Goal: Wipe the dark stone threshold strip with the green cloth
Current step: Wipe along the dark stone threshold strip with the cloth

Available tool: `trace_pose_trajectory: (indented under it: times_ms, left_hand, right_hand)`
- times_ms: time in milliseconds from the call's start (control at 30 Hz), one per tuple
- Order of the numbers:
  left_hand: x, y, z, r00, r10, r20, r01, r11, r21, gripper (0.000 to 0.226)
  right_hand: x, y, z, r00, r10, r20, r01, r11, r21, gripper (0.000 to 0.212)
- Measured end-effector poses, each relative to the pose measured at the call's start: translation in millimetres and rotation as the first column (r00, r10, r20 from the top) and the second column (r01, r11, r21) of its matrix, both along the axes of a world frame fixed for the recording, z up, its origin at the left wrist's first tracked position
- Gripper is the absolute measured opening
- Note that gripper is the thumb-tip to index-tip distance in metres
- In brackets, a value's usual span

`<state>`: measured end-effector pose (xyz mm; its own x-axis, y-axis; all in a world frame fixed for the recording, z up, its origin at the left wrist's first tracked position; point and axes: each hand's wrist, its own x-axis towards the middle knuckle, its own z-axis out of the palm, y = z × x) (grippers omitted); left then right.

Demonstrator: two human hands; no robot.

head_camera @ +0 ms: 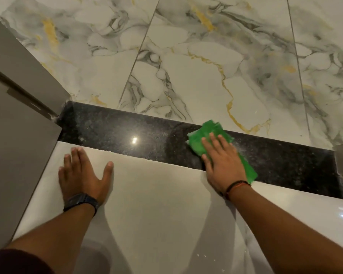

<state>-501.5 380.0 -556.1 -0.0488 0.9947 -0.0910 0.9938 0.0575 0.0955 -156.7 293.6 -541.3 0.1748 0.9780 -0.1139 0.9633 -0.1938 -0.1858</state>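
Your left hand (83,175) lies flat, fingers spread, holding nothing, on the pale tile (156,214). One black speckled strip (117,131) runs across, glossy. Your right hand (222,163), fingers extended, presses one crumpled green cloth (206,133) onto it.

Two hands (83,175), one green cloth (204,135), one dark threshold strip (117,127).

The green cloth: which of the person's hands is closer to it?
Right. The right hand lies flat on top of the green cloth, pressing it onto the dark stone strip. The left hand rests on the pale floor tile, well to the cloth's left, not touching it.
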Motion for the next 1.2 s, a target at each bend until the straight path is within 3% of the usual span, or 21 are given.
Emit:
trace_pose_trajectory:
  times_ms: [100, 167, 333, 433, 633, 700, 833, 967, 1067, 1200]
  left_hand:
    - [1.9, -0.7, -0.6, 1.000, 0.017, 0.013, -0.017, 1.000, 0.000, 0.093]
    - [3.8, -0.6, 1.1, 0.999, 0.024, 0.022, -0.024, 1.000, -0.008, 0.093]
    - [4.5, 2.1, 3.0, 0.998, 0.057, 0.022, -0.056, 0.998, -0.029, 0.093]
    - [-0.5, 12.4, 5.7, 0.987, 0.160, 0.024, -0.159, 0.987, -0.029, 0.093]
    - [-8.5, 21.2, 5.7, 0.978, 0.202, 0.043, -0.203, 0.979, 0.017, 0.094]
    - [-9.2, 20.8, 4.3, 0.980, 0.193, 0.037, -0.194, 0.981, 0.014, 0.096]
    - [-8.5, 21.1, 2.4, 0.980, 0.193, 0.039, -0.194, 0.981, 0.008, 0.096]
    - [-8.6, 22.4, 2.0, 0.980, 0.196, 0.040, -0.197, 0.980, 0.008, 0.093]
    - [-8.8, 21.9, 3.3, 0.979, 0.201, 0.042, -0.201, 0.980, -0.007, 0.092]
    - [-10.9, 23.1, 2.8, 0.979, 0.200, 0.026, -0.199, 0.979, -0.035, 0.091]
  right_hand:
    - [-18.0, 31.3, -3.1, 0.984, -0.179, 0.022, 0.179, 0.984, -0.001, 0.053]
    - [-40.5, 55.1, -2.8, 0.980, -0.196, 0.020, 0.196, 0.981, 0.000, 0.053]
    - [-123.8, 107.7, -0.9, 0.996, 0.084, -0.024, -0.084, 0.996, -0.007, 0.053]
    - [-158.2, 105.1, -1.6, 0.973, 0.231, -0.016, -0.231, 0.973, -0.024, 0.054]
    - [-123.8, 73.7, -1.2, 0.878, 0.477, -0.048, -0.477, 0.879, 0.010, 0.052]
    - [-110.4, 74.5, -0.8, 0.904, 0.425, -0.043, -0.425, 0.905, 0.011, 0.051]
    - [-120.8, 99.0, -2.8, 0.988, 0.147, -0.035, -0.146, 0.989, 0.031, 0.051]
    - [-164.0, 146.8, -3.0, 0.999, 0.012, -0.031, -0.011, 1.000, 0.011, 0.052]
    - [-213.8, 181.1, -0.9, 0.979, 0.196, -0.053, -0.197, 0.980, 0.002, 0.053]
    - [-231.2, 176.3, 1.6, 0.818, 0.573, -0.047, -0.573, 0.819, -0.002, 0.051]
